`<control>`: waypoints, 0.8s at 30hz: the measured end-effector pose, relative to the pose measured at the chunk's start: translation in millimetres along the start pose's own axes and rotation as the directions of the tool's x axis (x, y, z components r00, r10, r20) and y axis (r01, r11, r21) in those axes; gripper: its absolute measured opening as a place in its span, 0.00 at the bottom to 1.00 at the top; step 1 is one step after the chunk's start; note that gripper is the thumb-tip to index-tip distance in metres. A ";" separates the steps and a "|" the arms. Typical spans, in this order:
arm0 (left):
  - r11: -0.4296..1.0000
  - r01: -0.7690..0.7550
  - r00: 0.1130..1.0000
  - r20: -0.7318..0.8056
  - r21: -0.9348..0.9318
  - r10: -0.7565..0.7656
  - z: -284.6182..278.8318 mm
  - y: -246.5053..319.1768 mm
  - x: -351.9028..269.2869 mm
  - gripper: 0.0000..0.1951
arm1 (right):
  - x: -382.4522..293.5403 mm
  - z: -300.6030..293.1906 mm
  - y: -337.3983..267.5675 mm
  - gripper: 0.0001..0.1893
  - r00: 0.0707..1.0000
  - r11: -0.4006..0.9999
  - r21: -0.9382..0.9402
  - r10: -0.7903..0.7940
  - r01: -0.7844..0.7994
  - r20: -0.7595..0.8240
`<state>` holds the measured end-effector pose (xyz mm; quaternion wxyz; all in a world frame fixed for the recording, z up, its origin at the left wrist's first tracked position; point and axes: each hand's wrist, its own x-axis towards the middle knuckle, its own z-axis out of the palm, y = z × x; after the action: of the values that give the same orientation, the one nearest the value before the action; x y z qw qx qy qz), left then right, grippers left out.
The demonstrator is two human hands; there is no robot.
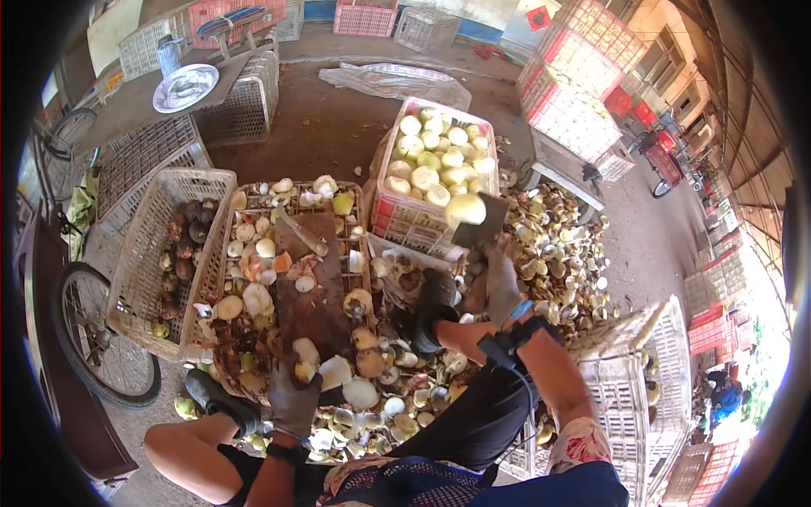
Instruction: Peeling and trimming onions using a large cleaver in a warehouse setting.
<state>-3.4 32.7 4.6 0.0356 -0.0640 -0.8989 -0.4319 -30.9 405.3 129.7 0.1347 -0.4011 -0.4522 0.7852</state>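
Observation:
My right hand [502, 288], in a grey glove, grips a broad-bladed cleaver [483, 222]. A peeled pale round fruit [466, 210] rests against the blade, at the near rim of a red and white plastic crate [412, 218] filled with similar fruits [437, 158]. My left hand [293, 399], also gloved, is at the near end of a dark board [310, 285]. A small yellowish piece [305, 371] lies at its fingers; whether they hold it is unclear. A knife with a wooden handle [307, 236] lies at the board's far end, among pale offcuts [256, 298].
A crate [133, 298] of dark brown round fruits [185, 256] stands left, near a bicycle wheel [104, 336]. Peelings [557, 253] cover the ground right and near my feet. More crates [621, 393] stand at the right. A metal basin [185, 89] sits on a table far left.

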 end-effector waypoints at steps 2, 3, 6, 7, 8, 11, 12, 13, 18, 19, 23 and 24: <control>0.999 0.036 0.999 -0.011 0.038 -0.036 -0.3 0.0 -0.5 0.26 | 46.4 15.3 -15.3 0.08 0.995 0.975 -0.202 -0.082 0.094 0.065; 0.996 0.069 0.997 -0.020 0.063 -0.068 0.4 -3.4 -1.2 0.26 | 70.1 33.6 -18.8 0.09 0.980 0.972 -0.139 -0.181 0.191 0.083; 0.997 0.060 0.997 -0.048 0.045 -0.058 4.6 -1.9 2.4 0.27 | 139.0 68.8 -35.0 0.09 0.948 0.899 -0.299 -0.301 0.319 0.108; 0.998 0.037 0.998 -0.042 0.051 -0.035 7.7 0.8 4.7 0.27 | 170.4 67.7 -42.1 0.08 0.947 0.869 -0.378 -0.290 0.320 0.136; 0.999 0.009 0.999 -0.034 0.047 -0.008 10.4 -2.7 5.2 0.27 | 199.5 73.1 -43.5 0.08 0.947 0.869 -0.378 -0.291 0.320 0.133; 0.999 0.041 0.999 -0.003 0.023 -0.041 8.6 0.5 8.9 0.27 | 231.0 103.3 -45.5 0.10 0.894 0.897 0.063 -0.427 0.437 -0.135; 0.998 0.057 0.998 -0.015 0.027 -0.057 6.4 0.6 6.8 0.27 | 227.8 108.2 -43.0 0.10 0.888 0.890 0.059 -0.444 0.453 -0.122; 0.998 0.042 0.999 -0.036 0.044 -0.040 4.2 1.6 6.5 0.27 | 222.6 111.0 -41.3 0.09 0.879 0.881 0.057 -0.463 0.470 -0.112; 0.998 0.037 0.998 -0.051 0.046 -0.035 -4.0 4.3 5.0 0.25 | 144.9 113.1 21.9 0.12 0.884 0.880 0.085 -0.466 0.466 -0.029; 0.999 -0.013 0.999 -0.031 0.038 0.014 -2.2 3.1 6.4 0.25 | 130.6 113.4 39.6 0.14 0.889 0.883 0.111 -0.457 0.456 -0.015; 0.997 -0.003 0.998 0.059 -0.075 0.007 -14.0 -8.5 -2.8 0.23 | 38.5 160.8 106.0 0.08 0.960 0.985 0.087 -0.168 0.152 0.225; 0.992 -0.073 0.994 0.069 -0.102 0.080 -17.9 0.6 -4.7 0.22 | 39.6 159.4 124.9 0.09 0.919 0.993 0.016 -0.118 0.121 0.376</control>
<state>1.5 18.7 15.6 0.0161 -0.1157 -0.8740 -0.4717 -157.2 262.8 50.4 0.0916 -0.2155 -0.4964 0.8359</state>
